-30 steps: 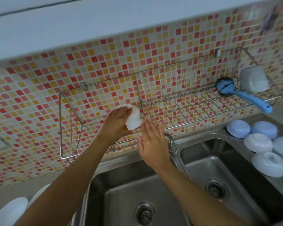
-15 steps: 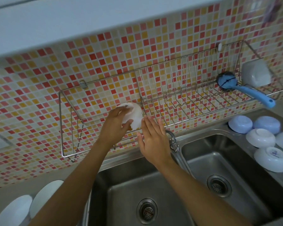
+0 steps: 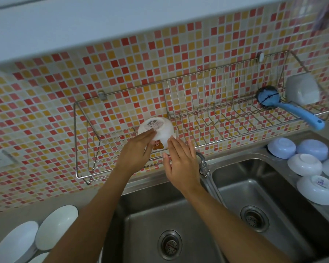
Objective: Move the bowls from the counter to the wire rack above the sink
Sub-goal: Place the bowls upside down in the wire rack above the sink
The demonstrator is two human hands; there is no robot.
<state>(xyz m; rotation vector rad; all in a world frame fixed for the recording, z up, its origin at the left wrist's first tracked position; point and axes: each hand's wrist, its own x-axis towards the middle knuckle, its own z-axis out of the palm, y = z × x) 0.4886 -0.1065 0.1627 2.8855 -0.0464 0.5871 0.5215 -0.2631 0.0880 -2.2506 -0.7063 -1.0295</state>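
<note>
A white bowl (image 3: 160, 130) with a bear picture sits upside down in the left section of the wire rack (image 3: 84, 141), its labelled base facing up. My left hand (image 3: 135, 151) rests on the bowl's near side with fingers laid over it. My right hand (image 3: 181, 160) is flat and spread, its fingertips touching the bowl's right edge. Several more bowls (image 3: 304, 164), white and pale blue, lie upside down on the counter right of the sink.
The rack's right part holds a blue brush (image 3: 291, 107) and a white container (image 3: 302, 91). A tap (image 3: 203, 166) stands under my right hand, above the double steel sink (image 3: 213, 188). White plates (image 3: 55, 226) lie at the lower left. A cabinet overhangs the tiled wall.
The bowl went from tilted in my left hand to lying base-up in the rack. My left fingers have loosened over it; the right hand stayed beside it.
</note>
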